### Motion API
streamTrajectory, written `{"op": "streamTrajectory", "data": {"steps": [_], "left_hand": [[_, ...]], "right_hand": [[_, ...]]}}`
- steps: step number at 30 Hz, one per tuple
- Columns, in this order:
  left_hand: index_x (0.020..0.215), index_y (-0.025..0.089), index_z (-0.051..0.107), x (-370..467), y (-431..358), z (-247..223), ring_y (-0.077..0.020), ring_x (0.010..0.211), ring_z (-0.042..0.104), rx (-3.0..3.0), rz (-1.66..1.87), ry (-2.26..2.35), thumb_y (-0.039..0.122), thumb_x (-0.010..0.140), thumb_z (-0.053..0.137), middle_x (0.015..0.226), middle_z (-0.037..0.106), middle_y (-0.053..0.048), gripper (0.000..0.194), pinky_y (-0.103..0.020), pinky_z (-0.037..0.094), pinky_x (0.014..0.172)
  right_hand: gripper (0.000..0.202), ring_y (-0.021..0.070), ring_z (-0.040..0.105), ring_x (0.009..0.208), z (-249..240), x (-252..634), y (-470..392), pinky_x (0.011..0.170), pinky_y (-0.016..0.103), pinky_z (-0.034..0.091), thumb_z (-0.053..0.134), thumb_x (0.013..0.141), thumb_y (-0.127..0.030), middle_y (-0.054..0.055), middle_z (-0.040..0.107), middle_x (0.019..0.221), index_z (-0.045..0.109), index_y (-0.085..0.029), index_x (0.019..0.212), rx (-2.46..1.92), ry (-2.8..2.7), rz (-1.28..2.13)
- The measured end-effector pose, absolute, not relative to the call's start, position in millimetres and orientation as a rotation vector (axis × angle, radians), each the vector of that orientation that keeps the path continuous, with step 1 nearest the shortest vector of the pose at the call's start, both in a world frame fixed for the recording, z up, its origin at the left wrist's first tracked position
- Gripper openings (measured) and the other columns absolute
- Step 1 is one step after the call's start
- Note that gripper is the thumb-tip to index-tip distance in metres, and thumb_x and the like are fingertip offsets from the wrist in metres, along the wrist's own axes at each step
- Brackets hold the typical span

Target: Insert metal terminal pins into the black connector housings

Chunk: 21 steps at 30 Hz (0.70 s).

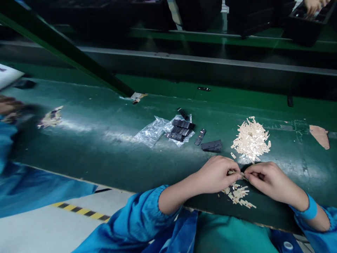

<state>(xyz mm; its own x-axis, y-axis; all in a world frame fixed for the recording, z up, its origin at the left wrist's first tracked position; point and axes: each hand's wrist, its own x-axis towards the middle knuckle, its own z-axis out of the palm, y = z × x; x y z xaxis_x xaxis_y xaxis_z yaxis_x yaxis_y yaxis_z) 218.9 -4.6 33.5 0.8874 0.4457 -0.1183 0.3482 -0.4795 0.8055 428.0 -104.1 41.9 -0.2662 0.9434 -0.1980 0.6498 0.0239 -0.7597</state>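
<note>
My left hand (219, 174) is closed around a few small beige strips, with some showing between the fingers. Thumb and fingertips of my right hand (270, 179) are pinched at one small beige strip (242, 175), where both hands nearly meet. Below them lies a small scatter of beige strips (239, 195) near the table edge. Just beyond my hands is a larger heap of the same strips (251, 138). Left of that heap sit a short stack of flat black plates (211, 146) and a single black piece (200, 137).
Clear plastic bags (152, 131) lie left of centre, with several black plastic parts (181, 128) on one. A green post (86, 66) meets the green table (105, 154). At far left, a co-worker's blue sleeve (10, 189) is near another strip pile (52, 117).
</note>
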Motion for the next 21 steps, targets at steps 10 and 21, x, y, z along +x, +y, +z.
{"op": "streamTrajectory", "data": {"steps": [10, 21], "left_hand": [[0.096, 0.023, 0.08, 215, -5, 33, -0.017, 0.066, 0.063, 2.271, 0.056, 0.6, 0.043, 0.088, 0.075, 0.082, 0.073, -0.003, 0.022, -0.027, 0.035, 0.057], [0.109, 0.021, 0.078, 221, 4, 57, -0.0247, 0.1, 0.067, 2.24, 0.282, 0.543, 0.047, 0.094, 0.07, 0.112, 0.073, -0.009, 0.032, -0.038, 0.048, 0.088]], "right_hand": [[0.026, 0.0143, 0.054, 0.057, 35, 442, -104, 0.05, 0.026, 0.041, 0.063, 0.096, -0.037, 0.002, 0.069, 0.069, 0.077, -0.018, 0.084, -1.631, -1.496, 1.302], [0.022, 0.0169, 0.056, 0.067, 48, 442, -96, 0.059, 0.028, 0.045, 0.062, 0.097, -0.035, 0.002, 0.067, 0.073, 0.075, -0.021, 0.087, -1.581, -1.373, 1.274]]}}
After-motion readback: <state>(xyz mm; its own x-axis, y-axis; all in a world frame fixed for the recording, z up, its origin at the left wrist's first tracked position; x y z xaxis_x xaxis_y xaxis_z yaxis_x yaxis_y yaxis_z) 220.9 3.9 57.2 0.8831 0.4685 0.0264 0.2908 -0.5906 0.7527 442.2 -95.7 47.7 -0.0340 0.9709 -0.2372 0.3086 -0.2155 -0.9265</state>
